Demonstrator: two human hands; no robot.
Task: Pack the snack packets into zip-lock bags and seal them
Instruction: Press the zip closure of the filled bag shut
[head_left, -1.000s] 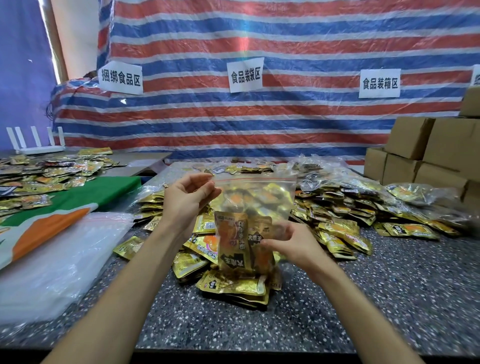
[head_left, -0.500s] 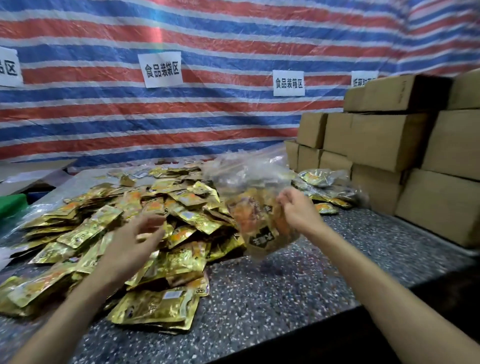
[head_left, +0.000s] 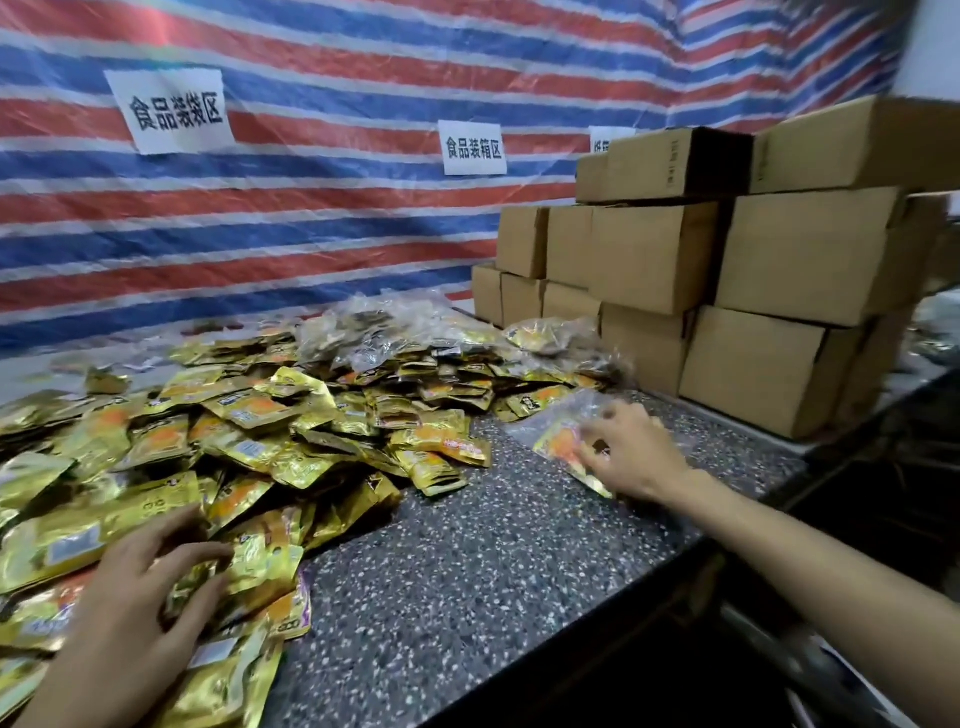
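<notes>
Speckled grey stone counter (head_left: 467, 571), bearing all items. Loose heap of gold foil snack packets (head_left: 249, 441), spread over the counter's left half. Left hand (head_left: 150, 597), palm down on the heap's near edge, fingers spread and curled over one packet; whether it is gripped, I cannot tell. Clear zip-lock bag (head_left: 566, 441) holding orange-and-gold packets, lying flat on the counter right of the heap. Right hand (head_left: 631, 452), resting on that bag, fingers loosely bent, pressing its top. Pile of filled clear bags (head_left: 395, 332), behind the heap. Brown cardboard boxes (head_left: 727, 280), stacked at the counter's far right. Striped red-white-blue tarpaulin (head_left: 311, 218), behind the counter, with white paper signs (head_left: 174, 111).
</notes>
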